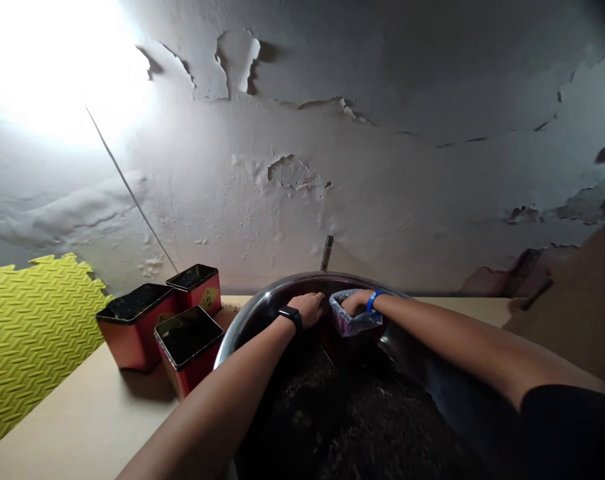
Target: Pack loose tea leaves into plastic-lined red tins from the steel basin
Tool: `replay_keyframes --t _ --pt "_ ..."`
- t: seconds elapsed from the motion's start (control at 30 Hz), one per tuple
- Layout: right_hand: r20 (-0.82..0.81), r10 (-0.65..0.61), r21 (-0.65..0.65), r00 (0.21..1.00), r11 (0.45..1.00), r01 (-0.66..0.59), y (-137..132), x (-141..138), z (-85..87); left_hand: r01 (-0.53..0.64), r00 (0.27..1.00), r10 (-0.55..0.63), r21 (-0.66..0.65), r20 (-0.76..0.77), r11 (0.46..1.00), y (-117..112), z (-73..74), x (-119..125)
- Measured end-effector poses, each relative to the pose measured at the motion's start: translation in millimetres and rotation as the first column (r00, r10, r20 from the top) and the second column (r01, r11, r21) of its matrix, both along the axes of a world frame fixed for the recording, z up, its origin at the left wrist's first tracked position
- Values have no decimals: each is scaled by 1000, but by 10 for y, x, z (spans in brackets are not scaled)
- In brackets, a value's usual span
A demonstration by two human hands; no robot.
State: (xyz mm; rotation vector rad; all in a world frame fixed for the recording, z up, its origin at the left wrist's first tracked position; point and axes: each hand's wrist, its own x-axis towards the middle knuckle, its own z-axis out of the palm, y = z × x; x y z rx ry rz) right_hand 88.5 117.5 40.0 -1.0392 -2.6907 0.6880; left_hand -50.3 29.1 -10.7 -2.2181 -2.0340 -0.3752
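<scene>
A large metal basin holds a heap of dark, dry, shredded leaves. Inside its far rim is a dark red tin, with a clear plastic bag lining its mouth and folded over the edge. My left hand, with a black watch at the wrist, curls its fingers at the tin's left side; the fingertips are in shadow. My right hand, wearing a blue wristband, reaches into the bag's mouth. Its fingers are hidden there.
Left of the basin, three red tins with black rims stand on the light tabletop: a back one, a left one and a front one. A yellow foam mat lies farther left. Behind is a peeling wall.
</scene>
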Motion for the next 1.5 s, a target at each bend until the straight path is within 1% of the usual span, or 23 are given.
replay_keyframes --t 0.07,0.13,0.2,0.23,0.27,0.3,0.37,0.4,0.43,0.47,0.6,0.7,0.83,0.93,1.03,1.1,1.17,1.23,1.3,1.33,1.4,1.47,1.5 --pt "49 10 22 999 1000 -11 -37 207 145 11 1000 -11 -7 2 1000 6 7 2" --pt "46 14 74 999 997 -17 -188 440 245 13 1000 -13 -32 7 999 17 10 0" --pt "-40 30 178 999 984 -22 -463 619 248 1 1000 0 -76 13 997 34 2 -13" --pt "-120 100 270 988 961 -64 -631 675 208 -7 1000 9 -103 16 995 44 -8 -26" --pt "-144 208 321 968 935 -153 -806 708 146 -17 1000 19 -130 18 991 54 -23 -43" --pt "-104 329 318 939 905 -282 -974 723 69 -22 999 25 -159 19 987 63 -41 -64" --pt "14 547 253 837 808 -532 -1253 722 -96 -29 999 33 -216 15 976 75 -84 -112" --pt "69 619 198 783 760 -619 -1349 714 -171 -32 999 36 -245 9 969 77 -106 -133" --pt "105 666 145 739 725 -673 -1413 705 -238 -38 999 39 -274 0 961 77 -124 -149" --pt "123 692 97 712 705 -702 -1450 697 -295 -42 999 41 -303 -11 952 73 -138 -159" --pt "74 709 -18 702 704 -710 -1444 662 -478 -51 998 34 -391 -49 919 44 -148 -131" --pt "21 712 -41 702 702 -711 -1427 629 -573 -45 998 24 -414 -57 909 24 -138 -91" --pt "32 709 7 704 705 -710 -1420 604 -597 -45 998 23 -432 -56 901 12 -154 -70" --pt "83 723 49 686 684 -728 -1402 610 -572 -45 998 23 -435 -57 899 7 -166 -72" --pt "113 736 137 667 654 -744 -1402 619 -567 -38 999 19 -422 -50 906 8 -158 -76" --pt "98 752 156 652 636 -756 -1420 618 -584 -37 999 24 -393 -38 919 18 -149 -73" --pt "65 771 108 633 625 -773 -1443 612 -612 -36 999 33 -339 -14 940 35 -139 -59" --pt "48 768 52 638 636 -770 -1457 602 -641 -29 999 35 -277 16 961 52 -127 -34" --pt "57 751 40 657 656 -753 -1460 596 -657 -15 999 25 -222 42 975 60 -112 2" --pt "67 747 47 662 660 -750 -1458 595 -658 -4 999 14 -201 50 980 58 -103 22" --pt "86 753 76 652 648 -758 -1454 596 -644 21 998 -11 -155 64 988 47 -88 64" --pt "114 757 124 644 632 -765 -1444 598 -609 30 997 -24 -95 71 995 30 -78 97" --pt "128 747 158 652 634 -757 -1434 599 -586 31 997 -26 -63 71 998 22 -74 108"
